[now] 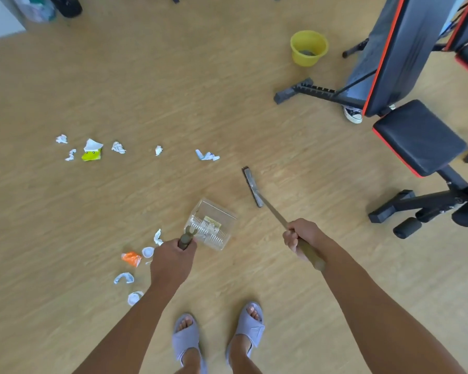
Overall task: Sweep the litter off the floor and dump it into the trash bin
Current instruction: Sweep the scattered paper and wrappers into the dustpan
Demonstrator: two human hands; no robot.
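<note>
The left hand (170, 263) is closed in a firm grip on the handle of a clear dustpan (212, 225), which is held at twelve o'clock from the slippered feet (219, 336); the right hand (304, 237) is clamped on the broom handle (274, 213), whose dark head (251, 187) is set on the wooden floor (173, 90) at about one o'clock. Litter is found in two groups: a near cluster (131, 268) of an orange wrapper, white lids and paper at nine o'clock from the left hand, and a far row (92, 151) of crumpled paper and a green packet at ten to eleven o'clock. The yellow trash bin (308, 47) is seen well apart at one o'clock, beside a black weight bench (416, 136). Nothing appears to have been gathered yet. Light scraps could be scattered by a hard stroke; the near pieces could be trodden on or missed, being beside the arm; the bench legs could be struck by the broom on the way to the bin.
</note>
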